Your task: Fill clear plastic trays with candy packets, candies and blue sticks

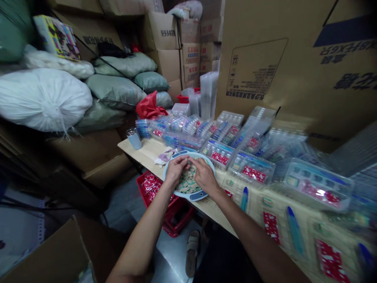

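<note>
My left hand point(177, 171) and my right hand point(204, 176) meet over a light blue basin point(196, 196) at the table's edge. Small flat pieces point(186, 184), pale green and beige, fill the basin. The fingers of both hands are closed in a pinch with the tips nearly touching; anything between them is too small to make out. Right of the basin, clear plastic trays lie on the table, holding red-and-white printed packets point(271, 227) and blue pens or pen-like sticks point(294, 232). A crumpled cloth or tissue point(165, 156) lies just left of the basin.
Filled clear plastic boxes point(255, 167) are stacked along the wooden table point(125, 147). A blue cup point(134, 139) stands at its left end. Below is a red crate point(141, 188) of red packets. Sacks point(44, 98) and cartons point(165, 33) crowd the left and back.
</note>
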Motion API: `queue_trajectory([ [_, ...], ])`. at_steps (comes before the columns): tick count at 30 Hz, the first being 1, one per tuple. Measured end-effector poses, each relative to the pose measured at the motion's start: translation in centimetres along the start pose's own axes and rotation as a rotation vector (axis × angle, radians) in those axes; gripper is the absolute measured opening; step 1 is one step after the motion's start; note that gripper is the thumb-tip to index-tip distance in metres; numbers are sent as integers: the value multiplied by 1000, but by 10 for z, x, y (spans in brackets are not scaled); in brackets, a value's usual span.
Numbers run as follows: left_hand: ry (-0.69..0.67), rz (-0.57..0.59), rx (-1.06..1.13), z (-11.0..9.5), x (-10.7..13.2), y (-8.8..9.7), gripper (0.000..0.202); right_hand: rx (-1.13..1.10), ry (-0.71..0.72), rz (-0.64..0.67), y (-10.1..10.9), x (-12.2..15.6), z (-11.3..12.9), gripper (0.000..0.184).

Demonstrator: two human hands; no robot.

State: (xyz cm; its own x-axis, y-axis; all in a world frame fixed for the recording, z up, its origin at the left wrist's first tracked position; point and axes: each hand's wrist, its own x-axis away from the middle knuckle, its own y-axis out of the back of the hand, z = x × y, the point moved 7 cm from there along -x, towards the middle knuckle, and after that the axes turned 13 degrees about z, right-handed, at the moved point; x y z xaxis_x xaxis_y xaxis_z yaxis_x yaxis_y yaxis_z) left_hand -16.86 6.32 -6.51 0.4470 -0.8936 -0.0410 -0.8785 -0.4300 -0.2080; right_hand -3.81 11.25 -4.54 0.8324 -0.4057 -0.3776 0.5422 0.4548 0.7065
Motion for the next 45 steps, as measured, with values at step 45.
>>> queue_trajectory([
  [45, 73, -61, -241, -48, -9, -20, 34, -99, -107, -182, 103, 159, 5, 54],
])
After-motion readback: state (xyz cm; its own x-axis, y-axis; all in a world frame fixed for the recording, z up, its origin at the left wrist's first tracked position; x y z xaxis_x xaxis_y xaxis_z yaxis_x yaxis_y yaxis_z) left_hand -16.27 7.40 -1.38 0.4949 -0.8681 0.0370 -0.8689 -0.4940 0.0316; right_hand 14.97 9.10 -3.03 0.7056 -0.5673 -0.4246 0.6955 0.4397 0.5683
